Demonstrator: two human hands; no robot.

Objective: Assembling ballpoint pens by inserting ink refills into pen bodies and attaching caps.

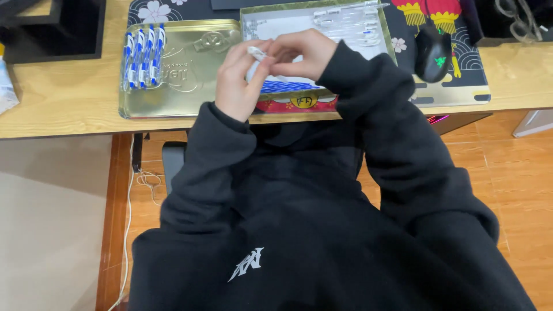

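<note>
Between your pinching left hand (241,86) and right hand (299,55), the white pen part (257,54) could slip into the tin (322,92) below.

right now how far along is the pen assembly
Done: four blue-and-white pens lie side by side on the gold tin lid. In hand: the left hand and right hand pinch one small white part together. Left: a row of clear pen parts waits in the open tin.

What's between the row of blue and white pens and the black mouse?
In the head view, both hands holding a small white part, above the open tin tray.
</note>
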